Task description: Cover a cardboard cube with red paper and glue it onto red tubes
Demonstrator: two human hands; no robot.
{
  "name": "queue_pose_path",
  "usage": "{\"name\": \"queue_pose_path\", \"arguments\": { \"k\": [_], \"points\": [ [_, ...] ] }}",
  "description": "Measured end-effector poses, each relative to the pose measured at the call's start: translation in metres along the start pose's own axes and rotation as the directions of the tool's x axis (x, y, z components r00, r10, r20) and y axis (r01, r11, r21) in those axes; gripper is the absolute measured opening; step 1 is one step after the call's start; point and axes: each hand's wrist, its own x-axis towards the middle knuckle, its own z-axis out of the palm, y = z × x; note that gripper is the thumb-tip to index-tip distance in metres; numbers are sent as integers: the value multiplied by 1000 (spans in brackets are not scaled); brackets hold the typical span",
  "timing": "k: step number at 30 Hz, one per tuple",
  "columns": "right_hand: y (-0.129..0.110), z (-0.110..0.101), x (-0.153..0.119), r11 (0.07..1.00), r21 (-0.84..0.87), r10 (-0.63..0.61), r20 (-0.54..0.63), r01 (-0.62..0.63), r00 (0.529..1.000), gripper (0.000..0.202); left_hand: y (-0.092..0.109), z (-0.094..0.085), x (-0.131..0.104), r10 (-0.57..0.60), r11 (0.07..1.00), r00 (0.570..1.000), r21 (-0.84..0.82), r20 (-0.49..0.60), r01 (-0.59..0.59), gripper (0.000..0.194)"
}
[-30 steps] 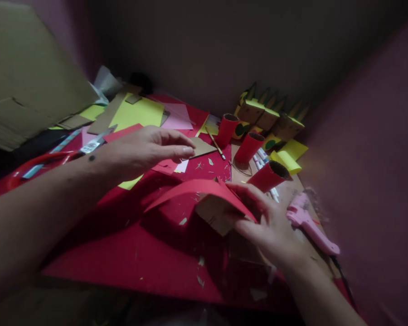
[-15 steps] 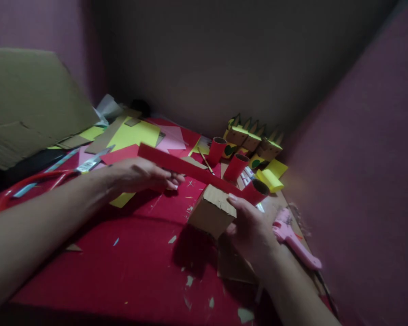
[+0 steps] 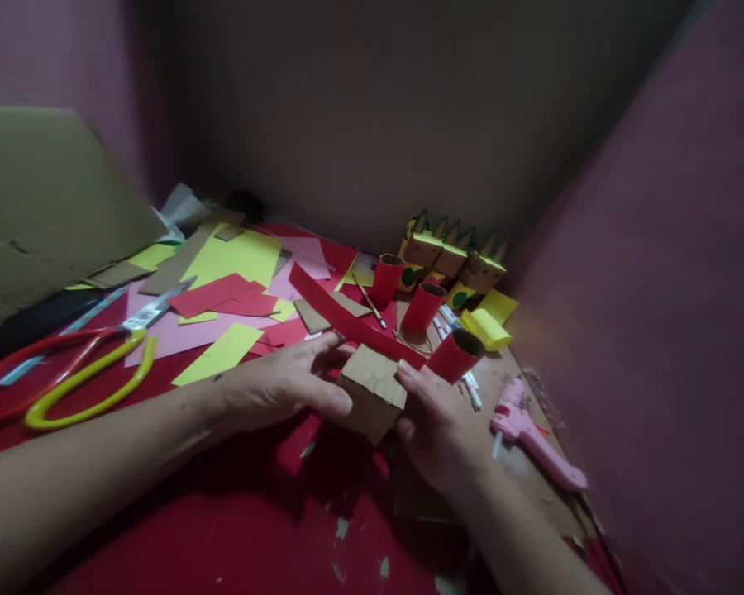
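Observation:
A small cardboard box (image 3: 370,405) is held above the table between both my hands. My right hand (image 3: 437,421) grips its right side, thumb at the top edge. My left hand (image 3: 298,380) is at the left side, its thumb against the near face and its fingers curled round behind, partly hidden. A long red paper strip (image 3: 341,318) runs along the far side of the box, its free end sticking out to the upper left. Just beyond my right hand stands a red tube (image 3: 455,355).
Two more red tubes, markers and a pencil (image 3: 369,299) lie beyond. Large scissors (image 3: 99,347) and coloured paper pieces (image 3: 223,293) are at left. A pink glue gun (image 3: 536,438) rests on cardboard at right. Yellow decorated boxes (image 3: 450,256) stand at the back.
My left hand has moved right and in from along the red strip to the box's left side. The strip's free end now bends back. The box has shifted slightly left.

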Motion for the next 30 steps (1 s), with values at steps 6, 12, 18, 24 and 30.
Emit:
{"name": "queue_pose_path", "arguments": {
  "k": [6,12,18,24,30],
  "points": [
    [2,1,-5,998,50,-28,40,26,999,62,5,15,-1,90,994,993,-70,72,-84,66],
    [3,8,-6,992,-14,-125,-56,124,991,71,-1,16,0,84,990,995,-118,48,-77,74],
    [-2,12,-3,990,112,-85,-45,89,995,65,-4,23,-2,136,974,990,-179,-24,-138,74],
    [-1,12,10,990,115,-77,-43,81,996,62,-7,29,2,222,956,971,-178,-85,-234,60],
    [-1,5,10,984,174,-27,-84,42,996,64,11,6,-40,-78,979,979,172,-191,111,53]
  ]
}}
